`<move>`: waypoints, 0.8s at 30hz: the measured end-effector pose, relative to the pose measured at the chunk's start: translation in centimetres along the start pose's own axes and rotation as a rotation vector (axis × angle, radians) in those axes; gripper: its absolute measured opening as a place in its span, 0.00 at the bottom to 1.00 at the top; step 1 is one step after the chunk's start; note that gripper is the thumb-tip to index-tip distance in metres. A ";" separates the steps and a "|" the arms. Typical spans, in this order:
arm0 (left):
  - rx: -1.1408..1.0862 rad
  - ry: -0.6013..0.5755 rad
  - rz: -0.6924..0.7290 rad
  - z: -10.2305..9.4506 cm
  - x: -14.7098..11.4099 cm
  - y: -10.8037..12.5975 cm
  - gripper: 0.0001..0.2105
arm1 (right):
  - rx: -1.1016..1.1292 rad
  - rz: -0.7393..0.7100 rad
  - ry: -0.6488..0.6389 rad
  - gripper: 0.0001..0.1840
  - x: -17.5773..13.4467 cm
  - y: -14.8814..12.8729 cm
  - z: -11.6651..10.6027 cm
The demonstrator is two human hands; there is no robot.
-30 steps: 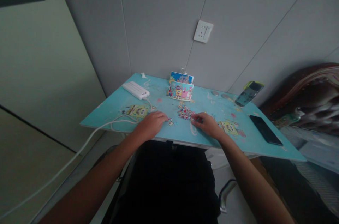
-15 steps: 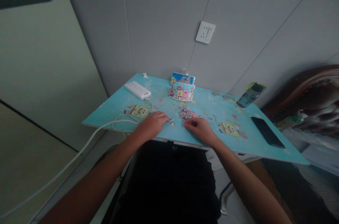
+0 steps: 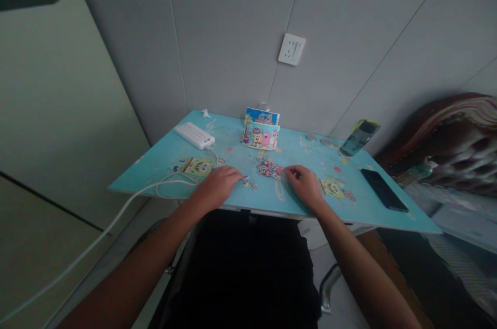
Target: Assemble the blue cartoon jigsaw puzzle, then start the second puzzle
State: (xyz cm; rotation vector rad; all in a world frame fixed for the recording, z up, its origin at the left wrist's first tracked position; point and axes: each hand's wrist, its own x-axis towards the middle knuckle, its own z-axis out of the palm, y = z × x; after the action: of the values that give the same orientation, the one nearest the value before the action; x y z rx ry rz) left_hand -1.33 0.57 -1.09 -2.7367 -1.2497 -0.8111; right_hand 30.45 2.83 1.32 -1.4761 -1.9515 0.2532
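Observation:
Small colourful jigsaw pieces (image 3: 268,167) lie heaped in the middle of the light blue table (image 3: 248,200). My left hand (image 3: 222,184) rests left of the heap, its thumb and fingertips pinched on a tiny piece at their tips. Just right of those fingertips are a few loose pieces (image 3: 254,187), apart from the heap. At the heap's right edge is my right hand (image 3: 305,185), fingers curled and thumb and forefinger drawn together. What they hold, if anything, is too small to make out. Behind the heap stand two cartoon picture cards (image 3: 260,136).
A white power bank (image 3: 194,135) with a white cable (image 3: 128,207) lies on the left. On the right are a dark phone (image 3: 383,190) and a dark clear bottle (image 3: 359,138). Cartoon figures are printed on the tabletop. A wall socket (image 3: 292,49) is above.
My right hand has moved from the table's near middle to the heap's right edge. A piece now lies beside the loose one near my left hand, which stays about where it was.

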 end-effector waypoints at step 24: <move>0.160 -0.172 0.301 -0.6 1.1 2.0 0.19 | -0.003 0.070 -0.058 0.19 -0.2 2.6 -1.3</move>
State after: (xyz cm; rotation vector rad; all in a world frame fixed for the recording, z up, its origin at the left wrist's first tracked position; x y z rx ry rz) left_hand 0.45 -0.20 0.31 -2.8099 -0.8460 -0.4364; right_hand 33.35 3.23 0.85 -1.5574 -1.9482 0.3270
